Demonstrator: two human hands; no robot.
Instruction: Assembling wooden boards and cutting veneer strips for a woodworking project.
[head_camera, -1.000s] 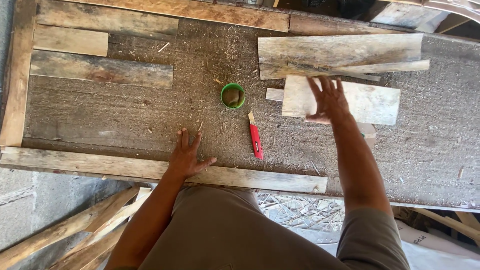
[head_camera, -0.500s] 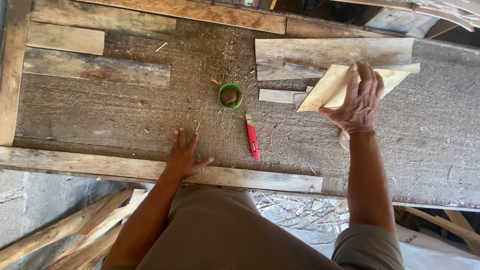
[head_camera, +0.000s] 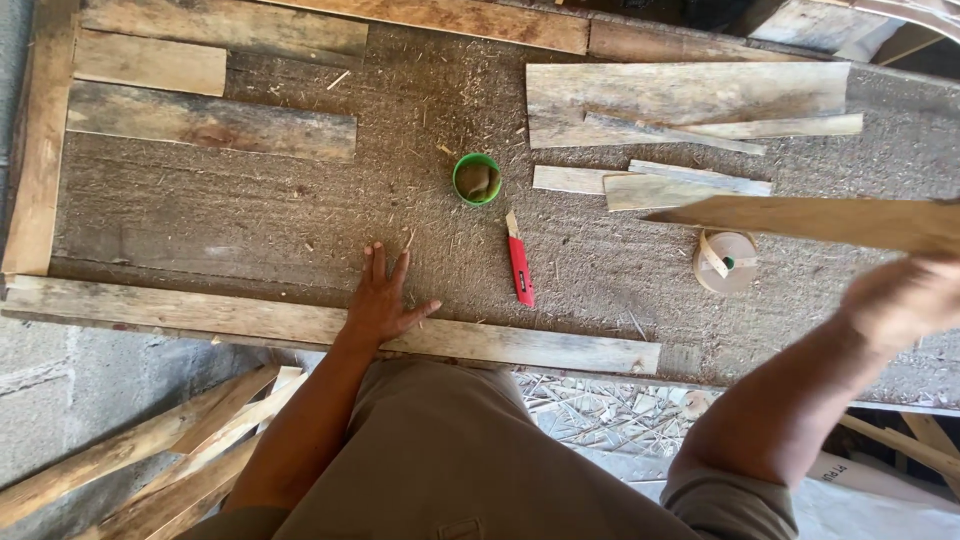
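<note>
While our right hand (head_camera: 905, 300), blurred, grips the board (head_camera: 820, 222) raised above the tape roll (head_camera: 724, 262), we keep our open left hand (head_camera: 382, 300) flat on the bench (head_camera: 250, 200) and lift the board level, clear of the knife (head_camera: 519, 270).

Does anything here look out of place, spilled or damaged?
Sawdust and wood shavings litter the rough grey workbench. The red utility knife lies loose with its blade extended. The pale wooden board above the right hand is motion-blurred.

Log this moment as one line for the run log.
left hand: flat on bench | right hand: lifting wood board, blurred | nearby: red knife, green cup, tape roll
</note>
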